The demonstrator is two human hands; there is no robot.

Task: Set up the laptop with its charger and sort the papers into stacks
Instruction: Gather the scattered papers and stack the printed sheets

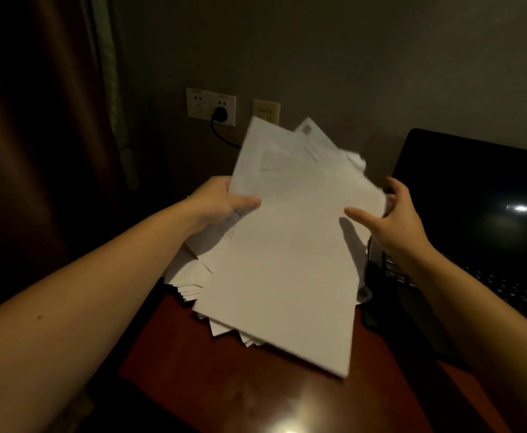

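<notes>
A: Anything hidden or cut off?
B: Plenty, with dim light throughout. Laptop (474,189) at the right, lid up, screen dark save one glare spot, cropped by the right edge. Keyboard (506,292) partly behind the right forearm. Black plug (219,114) seated in the wall socket (199,103), cable (224,139) running down and right, then lost behind the papers (287,245). Print on the sheets blurred, unreadable. Lower sheets fanned out beneath the top one, only corners showing.
A: And the hands?
B: Apart, one at each side of the bundle. Left hand (221,203) clamped on the left edge, thumb flat on top, fingers underneath out of sight. Right hand (393,223) spread wide at the right edge, thumb stretched over the top sheet. Touching or just off it, cannot tell.
A: Whereabouts, the papers?
B: Held tilted above the reddish counter (209,385), left of the laptop. Lower end resting on the wood or clear of it, cannot tell.
</notes>
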